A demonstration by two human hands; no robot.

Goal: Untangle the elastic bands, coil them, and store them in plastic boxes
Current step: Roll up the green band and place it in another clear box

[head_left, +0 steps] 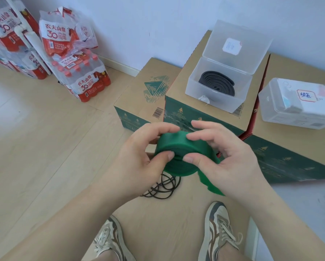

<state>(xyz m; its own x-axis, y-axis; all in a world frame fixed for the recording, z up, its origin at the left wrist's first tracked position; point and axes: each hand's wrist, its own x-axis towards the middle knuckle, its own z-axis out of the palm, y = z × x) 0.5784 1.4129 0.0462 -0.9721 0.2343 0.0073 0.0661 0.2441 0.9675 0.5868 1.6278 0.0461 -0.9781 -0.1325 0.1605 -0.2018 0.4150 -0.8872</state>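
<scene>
Head view: the closed plastic box [274, 108] at right was blurred, contents indiscernible. A thin black cord [163, 187] on the floor was partly hidden behind the hands. The green elastic band [178, 147], wound into a flat coil with a loose tail hanging, was held above the floor. The left hand [139, 159] and right hand [227, 157] both gripped it, thumbs on its face. A coiled black band [217, 83] lay in the open plastic box [210, 98] atop a carton [186, 72]
</scene>
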